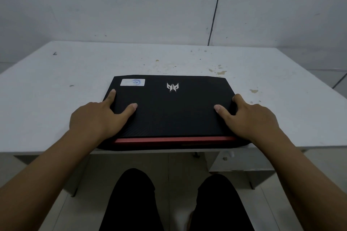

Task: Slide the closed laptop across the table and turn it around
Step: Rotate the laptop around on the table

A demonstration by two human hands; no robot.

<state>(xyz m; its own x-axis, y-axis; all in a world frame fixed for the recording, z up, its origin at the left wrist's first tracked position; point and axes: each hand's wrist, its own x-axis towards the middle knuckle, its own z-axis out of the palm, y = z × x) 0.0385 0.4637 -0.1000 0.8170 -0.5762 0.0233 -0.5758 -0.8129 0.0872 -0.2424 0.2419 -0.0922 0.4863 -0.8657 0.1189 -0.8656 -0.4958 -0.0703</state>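
Observation:
A closed black laptop [172, 112] lies flat at the near edge of the white table [56, 103]. Its red hinge strip faces me, and a silver logo and a white sticker sit near its far edge. My left hand [95, 116] grips the laptop's left side, thumb on the lid and fingers along the edge. My right hand [249, 116] holds the right side the same way. The fingers under or beside the edges are partly hidden.
The white table is stained with small brown marks toward the back right. A grey wall stands right behind its far edge. My legs in dark trousers are below the near edge, over a tiled floor.

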